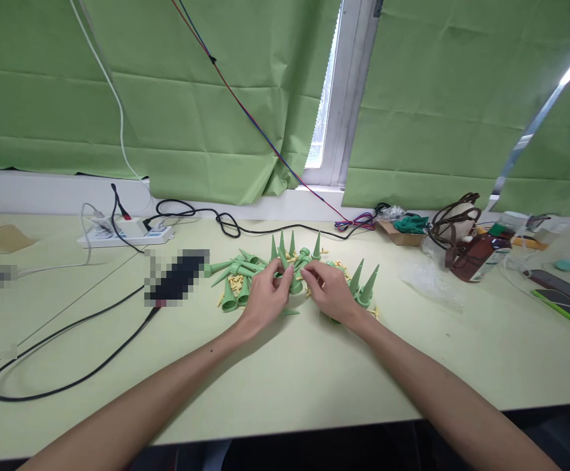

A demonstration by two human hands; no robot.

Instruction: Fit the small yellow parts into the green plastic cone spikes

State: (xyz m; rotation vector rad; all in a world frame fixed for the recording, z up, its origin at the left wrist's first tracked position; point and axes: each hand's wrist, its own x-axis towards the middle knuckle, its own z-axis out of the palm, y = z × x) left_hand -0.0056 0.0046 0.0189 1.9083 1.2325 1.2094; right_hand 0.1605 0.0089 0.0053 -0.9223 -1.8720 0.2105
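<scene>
My left hand (269,292) is closed around a green plastic spike (294,285), its wide end turned toward my right hand. My right hand (332,288) is beside it, thumb and fingertips pinched together near the spike; whatever is between them is too small to make out. To the left, green cone-shaped spikes (230,297) lie in a heap among small yellow plastic pieces (236,283). Several spikes (281,244) point upward behind my hands. More upright spikes (366,288) are just right of my right hand.
A power strip (125,234) with plugs sits at the back left, and black cable runs along the wall. A blurred-out dark device (179,278) lies left of the heap. At the right are a brown bottle (481,255), clear plastic wrap (429,281) and a small cardboard box (402,234).
</scene>
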